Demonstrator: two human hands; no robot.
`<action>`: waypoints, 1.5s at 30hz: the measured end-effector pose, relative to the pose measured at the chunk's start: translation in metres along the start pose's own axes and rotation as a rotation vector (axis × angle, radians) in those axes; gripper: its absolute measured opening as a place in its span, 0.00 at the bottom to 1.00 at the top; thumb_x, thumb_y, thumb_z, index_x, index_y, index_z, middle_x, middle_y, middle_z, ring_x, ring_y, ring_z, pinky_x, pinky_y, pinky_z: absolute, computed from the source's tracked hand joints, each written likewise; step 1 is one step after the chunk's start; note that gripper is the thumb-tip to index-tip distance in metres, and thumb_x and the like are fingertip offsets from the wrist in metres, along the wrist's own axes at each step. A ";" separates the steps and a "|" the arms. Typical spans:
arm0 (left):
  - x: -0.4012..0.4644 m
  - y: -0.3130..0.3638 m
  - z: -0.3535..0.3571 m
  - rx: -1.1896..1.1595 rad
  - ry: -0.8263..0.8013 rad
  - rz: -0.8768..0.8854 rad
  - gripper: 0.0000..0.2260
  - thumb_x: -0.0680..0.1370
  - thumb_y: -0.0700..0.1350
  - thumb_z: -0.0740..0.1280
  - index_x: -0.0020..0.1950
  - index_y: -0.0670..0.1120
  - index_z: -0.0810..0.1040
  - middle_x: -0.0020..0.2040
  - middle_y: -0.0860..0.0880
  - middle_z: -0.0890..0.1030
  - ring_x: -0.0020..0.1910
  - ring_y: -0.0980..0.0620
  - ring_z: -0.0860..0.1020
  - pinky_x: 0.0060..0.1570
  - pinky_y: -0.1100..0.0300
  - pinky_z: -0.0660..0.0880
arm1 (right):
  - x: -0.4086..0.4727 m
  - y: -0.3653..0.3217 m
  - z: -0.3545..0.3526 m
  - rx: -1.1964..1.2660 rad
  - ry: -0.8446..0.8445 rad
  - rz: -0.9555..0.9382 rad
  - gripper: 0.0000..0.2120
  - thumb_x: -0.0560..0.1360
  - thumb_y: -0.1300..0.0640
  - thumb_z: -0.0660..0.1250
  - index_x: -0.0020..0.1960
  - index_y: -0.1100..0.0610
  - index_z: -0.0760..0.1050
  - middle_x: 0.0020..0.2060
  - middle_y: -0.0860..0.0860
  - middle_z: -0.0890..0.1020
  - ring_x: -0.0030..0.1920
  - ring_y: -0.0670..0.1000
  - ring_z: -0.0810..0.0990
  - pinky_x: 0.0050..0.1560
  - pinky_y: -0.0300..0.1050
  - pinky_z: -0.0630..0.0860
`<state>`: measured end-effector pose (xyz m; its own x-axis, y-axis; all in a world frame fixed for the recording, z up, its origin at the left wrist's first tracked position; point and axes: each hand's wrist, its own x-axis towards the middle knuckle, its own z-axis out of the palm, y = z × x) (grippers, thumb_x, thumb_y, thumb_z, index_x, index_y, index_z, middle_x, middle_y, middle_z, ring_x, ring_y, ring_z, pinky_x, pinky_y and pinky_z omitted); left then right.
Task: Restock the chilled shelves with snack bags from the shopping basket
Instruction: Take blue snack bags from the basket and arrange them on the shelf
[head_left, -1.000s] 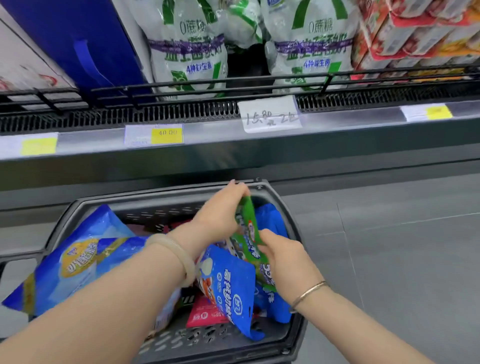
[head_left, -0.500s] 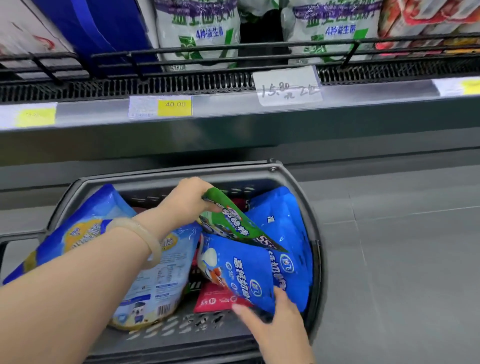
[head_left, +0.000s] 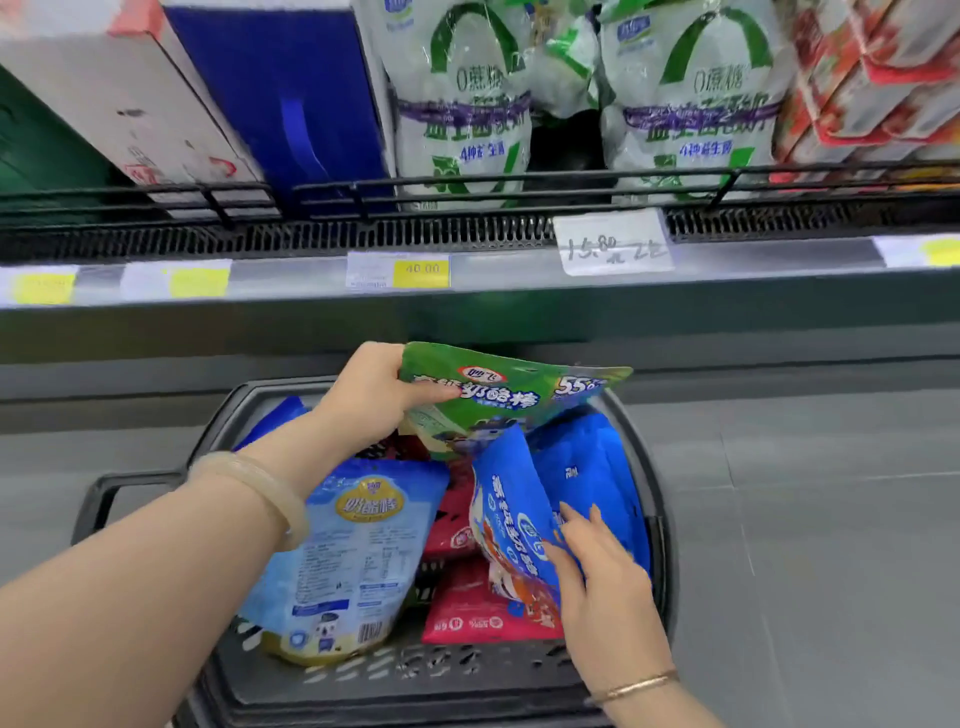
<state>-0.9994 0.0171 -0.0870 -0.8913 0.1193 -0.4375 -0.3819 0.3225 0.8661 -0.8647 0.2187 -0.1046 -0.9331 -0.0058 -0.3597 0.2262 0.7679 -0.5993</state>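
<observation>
A dark grey shopping basket stands on the floor in front of the chilled shelf. My left hand grips the left edge of a green snack bag and holds it above the basket's far rim. My right hand is lower right inside the basket, fingers closed on a blue snack bag that stands on edge. A second blue bag leans behind it. A pale blue bag lies under my left forearm, and red bags lie at the bottom.
White and green drink packs stand behind a black wire rail on the shelf above. A blue carton and a white box are to their left. Yellow price tags line the shelf edge. Grey floor lies right.
My left hand has lifted the green bag up out of the basket toward the shelf. My right hand let go of the green bag, dropped lower and now grips the blue bag.
</observation>
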 end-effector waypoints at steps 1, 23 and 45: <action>-0.003 0.009 -0.007 -0.043 0.023 0.002 0.07 0.71 0.33 0.70 0.48 0.40 0.82 0.37 0.52 0.84 0.33 0.62 0.81 0.35 0.69 0.78 | 0.004 -0.008 -0.012 -0.066 0.050 -0.093 0.03 0.73 0.64 0.68 0.46 0.62 0.79 0.53 0.54 0.84 0.61 0.53 0.78 0.63 0.62 0.70; -0.066 0.277 -0.209 -0.629 0.400 0.527 0.10 0.66 0.43 0.68 0.45 0.50 0.85 0.46 0.49 0.86 0.46 0.51 0.84 0.44 0.57 0.81 | 0.122 -0.288 -0.259 -0.184 -0.164 -0.900 0.04 0.69 0.47 0.70 0.44 0.43 0.78 0.66 0.28 0.45 0.70 0.39 0.58 0.61 0.17 0.48; -0.024 0.321 -0.265 -0.239 0.384 0.499 0.17 0.69 0.28 0.68 0.40 0.51 0.85 0.39 0.56 0.86 0.40 0.61 0.83 0.38 0.63 0.79 | 0.209 -0.444 -0.319 0.127 0.133 -1.180 0.03 0.65 0.60 0.74 0.37 0.54 0.84 0.24 0.34 0.78 0.32 0.35 0.77 0.32 0.25 0.69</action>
<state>-1.1658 -0.1316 0.2651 -0.9819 -0.1562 0.1074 0.0936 0.0934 0.9912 -1.2498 0.0815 0.3144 -0.6035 -0.5934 0.5326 -0.7712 0.2645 -0.5791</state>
